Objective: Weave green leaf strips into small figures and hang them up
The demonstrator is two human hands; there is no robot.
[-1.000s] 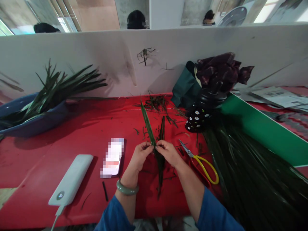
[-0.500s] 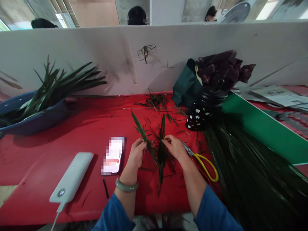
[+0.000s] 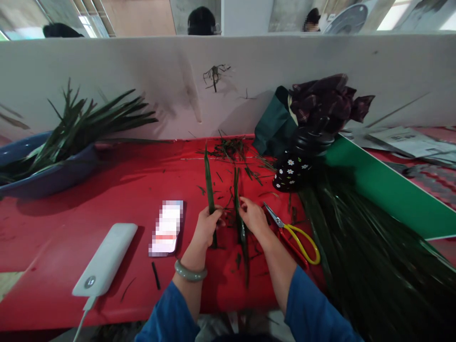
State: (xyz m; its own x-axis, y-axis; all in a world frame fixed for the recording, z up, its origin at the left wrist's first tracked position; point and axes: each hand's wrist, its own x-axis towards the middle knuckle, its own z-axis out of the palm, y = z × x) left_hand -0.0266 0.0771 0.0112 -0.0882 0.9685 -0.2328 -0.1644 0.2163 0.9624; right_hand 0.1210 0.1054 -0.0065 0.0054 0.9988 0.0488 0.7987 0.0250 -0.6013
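My left hand (image 3: 206, 227) is closed round a long green leaf strip (image 3: 208, 183) that stands nearly upright and points away from me. My right hand (image 3: 253, 216) pinches a second leaf strip (image 3: 238, 190) just to its right, whose lower end trails down over the red table cover (image 3: 135, 190). The two strips run side by side, a small gap apart. A green bangle (image 3: 190, 272) circles my left wrist. Leaf scraps (image 3: 228, 148) lie scattered beyond the hands.
Yellow-handled scissors (image 3: 297, 235) lie right of my right hand. A phone (image 3: 166, 228) and a white power bank (image 3: 105, 260) lie to the left. A blue basin of leaves (image 3: 46, 161) sits far left, a big leaf pile (image 3: 366, 256) at right, a flowered black bag (image 3: 290, 176) behind.
The hands have drawn apart, splitting the leaf into two strips. The left strip has swung from leaning left to nearly upright; the right hand has shifted slightly forward.
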